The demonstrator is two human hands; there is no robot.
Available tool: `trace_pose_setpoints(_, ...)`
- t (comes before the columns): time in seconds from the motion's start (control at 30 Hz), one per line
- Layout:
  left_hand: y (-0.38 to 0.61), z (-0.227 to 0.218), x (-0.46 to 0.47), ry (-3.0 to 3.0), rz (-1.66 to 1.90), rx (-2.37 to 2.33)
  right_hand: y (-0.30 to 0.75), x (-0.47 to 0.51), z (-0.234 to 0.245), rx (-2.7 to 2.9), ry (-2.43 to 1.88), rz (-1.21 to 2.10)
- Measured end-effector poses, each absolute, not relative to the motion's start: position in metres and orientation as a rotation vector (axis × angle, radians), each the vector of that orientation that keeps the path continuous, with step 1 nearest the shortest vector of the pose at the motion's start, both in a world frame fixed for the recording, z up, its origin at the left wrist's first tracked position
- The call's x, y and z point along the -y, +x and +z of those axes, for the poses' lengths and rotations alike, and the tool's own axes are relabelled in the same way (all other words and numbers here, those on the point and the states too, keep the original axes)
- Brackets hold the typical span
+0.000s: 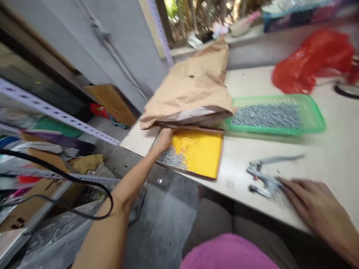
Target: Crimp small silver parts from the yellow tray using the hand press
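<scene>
My left hand [163, 139] reaches to the left end of a shallow yellow tray [202, 151] on the table, where a heap of small metal pieces [171, 157] lies. Its fingers are blurred and partly tucked under a brown paper bag [193, 86] that overhangs the tray. My right hand [314, 201] rests near the table's front edge, fingers stretched flat, touching a metal plier-like hand tool [265, 175].
A green plastic basket [316, 121] holding many small metal pieces stands behind the tool. A red plastic bag [311, 61] lies at the back right. Metal shelving [56, 112] with paper goods stands on the left, and a black cable [84, 183] crosses my left arm.
</scene>
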State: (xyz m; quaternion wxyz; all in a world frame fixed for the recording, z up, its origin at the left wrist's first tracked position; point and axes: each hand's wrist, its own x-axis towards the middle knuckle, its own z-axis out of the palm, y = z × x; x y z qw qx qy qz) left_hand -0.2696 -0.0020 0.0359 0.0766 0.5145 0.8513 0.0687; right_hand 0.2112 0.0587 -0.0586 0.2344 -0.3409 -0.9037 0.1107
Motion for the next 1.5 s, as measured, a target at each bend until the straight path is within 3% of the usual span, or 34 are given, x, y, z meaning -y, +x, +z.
trace_pose_setpoints(0.13,-0.22,0.043,0.0,1.479,0.434,-2.576,0.204,-0.065,-0.033,2.601,-1.041,0.212)
trace_pose_setpoints(0.23,-0.143,0.048,0.005,1.237,0.867,-2.116,0.202,-0.072,-0.029,2.694,-1.047,0.17)
trace_pose_setpoints(0.4,-0.025,0.038,0.011,0.773,0.972,-1.605,0.21,-0.074,-0.027,2.688,-1.045,0.096)
trace_pose_setpoints(0.73,0.01,-0.004,-0.007,0.591,0.8,-1.548,0.215,-0.075,-0.032,2.674,-1.056,0.084)
trace_pose_setpoints(1.27,0.006,0.011,-0.028,0.77,0.377,-1.643,0.218,-0.076,-0.019,2.735,-1.06,0.232)
trace_pose_setpoints(1.5,0.006,0.012,-0.019,0.762,0.307,-1.635,0.228,-0.12,-0.004,2.774,-0.812,0.273)
